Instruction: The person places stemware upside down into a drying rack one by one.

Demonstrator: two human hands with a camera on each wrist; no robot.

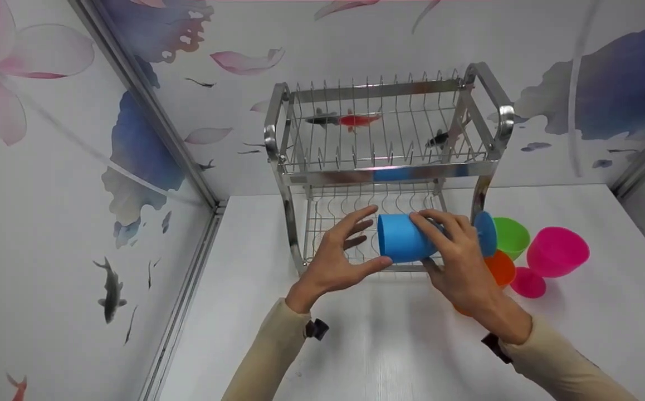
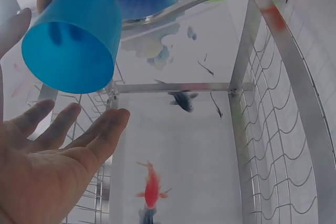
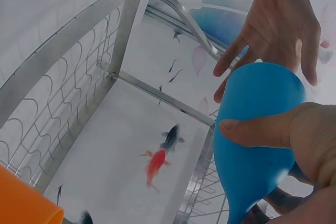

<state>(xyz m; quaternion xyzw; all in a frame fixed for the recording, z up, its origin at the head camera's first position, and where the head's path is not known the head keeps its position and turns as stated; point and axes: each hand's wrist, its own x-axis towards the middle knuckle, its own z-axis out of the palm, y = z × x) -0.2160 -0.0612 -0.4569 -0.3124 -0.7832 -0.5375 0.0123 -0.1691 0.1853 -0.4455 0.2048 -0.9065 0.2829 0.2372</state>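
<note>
At the dial's centre, taken as the smooth blue plastic-looking goblet (image 1: 406, 238), your right hand (image 1: 459, 270) is clamping the bowl toward its stem end; mouth is facing 9 o'clock, foot 3. Your left hand (image 1: 333, 259) is waiting at 9, fingers spread, gripping nothing; can't tell whether its thumb is touching the rim. Goblet's looking light and fairly stiff, maybe slippery, unlikely to shatter. Best hold: lower bowl; the stem is probably offering less purchase. Edges: silver metal two-tier wire rack (image 1: 333, 177) is standing around 11 to 12. Bright green cup (image 1: 512, 236), orange cup (image 1: 502, 270) and magenta cup (image 1: 559, 253) are crowding 3 to 4. White tabletop (image 1: 378, 356) is giving more room at 6.
</note>
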